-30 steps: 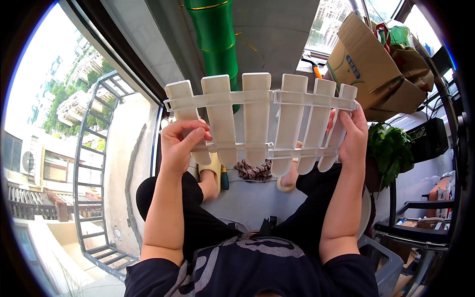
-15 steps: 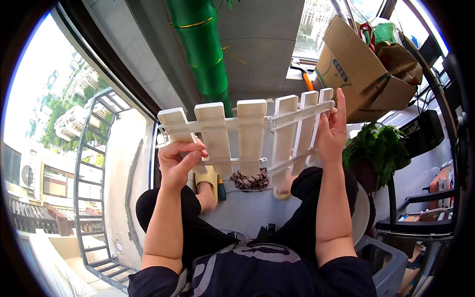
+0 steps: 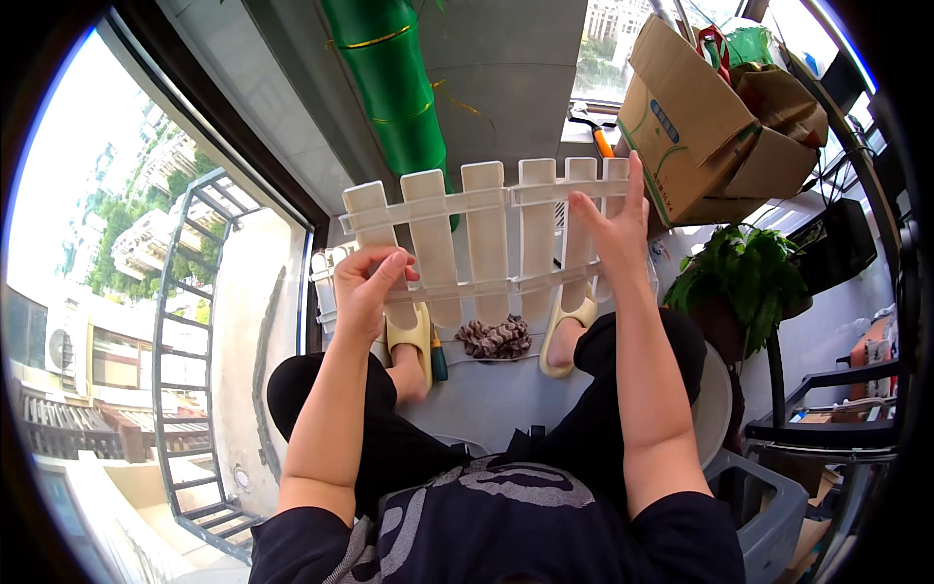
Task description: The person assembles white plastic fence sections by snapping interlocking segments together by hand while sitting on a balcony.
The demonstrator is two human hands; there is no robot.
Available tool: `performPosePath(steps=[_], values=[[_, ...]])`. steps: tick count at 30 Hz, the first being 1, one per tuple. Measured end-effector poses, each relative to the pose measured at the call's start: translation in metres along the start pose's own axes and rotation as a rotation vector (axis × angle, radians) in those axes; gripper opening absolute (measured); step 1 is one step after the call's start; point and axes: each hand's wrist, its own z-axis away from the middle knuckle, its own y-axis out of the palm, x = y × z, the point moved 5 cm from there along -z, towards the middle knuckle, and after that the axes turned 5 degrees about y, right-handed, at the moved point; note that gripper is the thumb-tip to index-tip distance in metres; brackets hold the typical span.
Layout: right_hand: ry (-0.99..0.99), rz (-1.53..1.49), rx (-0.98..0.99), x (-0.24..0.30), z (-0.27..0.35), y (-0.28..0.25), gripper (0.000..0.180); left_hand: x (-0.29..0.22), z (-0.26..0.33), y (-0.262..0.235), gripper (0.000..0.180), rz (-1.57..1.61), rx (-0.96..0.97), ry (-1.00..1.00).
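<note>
A white picket fence (image 3: 484, 229) of two hinged panels stretches upright between my hands, its slats joined by two rails. My left hand (image 3: 370, 292) pinches the left panel near its lower rail, thumb against the bent fingers. At the other end, my right hand (image 3: 618, 234) holds the right panel; its thumb lies spread across the slats and the index finger points up past the end. Its other fingers are partly hidden. More white fence slats (image 3: 326, 287) show beyond my left hand; whether they join the held panels I cannot tell.
Behind the fence stands a green bamboo-like column (image 3: 394, 97). At the right are a cardboard box (image 3: 681, 117), an orange-handled tool (image 3: 603, 143), a leafy potted plant (image 3: 739, 282) and a grey plastic stool (image 3: 764, 516). A brown cloth bundle (image 3: 494, 339) lies between my slippered feet.
The two panels have swung from an angle to nearly in line. The fence's right end has moved left and slightly up. My right thumb has spread away from the index finger.
</note>
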Motion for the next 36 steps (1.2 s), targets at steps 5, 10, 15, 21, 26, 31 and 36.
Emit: performPosePath(steps=[5,10,15,21,26,31,36], values=[[0.215,0.136,0.301,-0.017,-0.060,0.028,0.108,0.030,-0.025,0.003,0.016,-0.028,-0.142,-0.117],[0.359,0.332,0.518,-0.054,-0.085,0.050,0.108,0.104,-0.031,0.017,0.018,0.133,-0.292,-0.381],[0.469,0.324,0.544,-0.195,-0.050,0.092,0.106,0.214,-0.017,0.011,0.021,0.030,-0.311,-0.643],[0.688,0.354,0.585,-0.341,-0.006,0.156,0.103,0.351,-0.008,-0.011,0.024,-0.064,-0.314,-0.870],[0.773,0.495,0.592,-0.376,0.002,0.179,0.101,0.405,-0.016,-0.022,0.025,-0.121,-0.291,-0.954],[0.541,0.880,0.486,-0.369,0.000,0.191,0.093,0.441,-0.022,-0.032,0.024,-0.170,-0.257,-0.986],[-0.293,0.611,0.581,-0.321,-0.003,0.235,0.061,0.440,-0.031,-0.037,0.024,-0.629,-0.041,-0.829]])
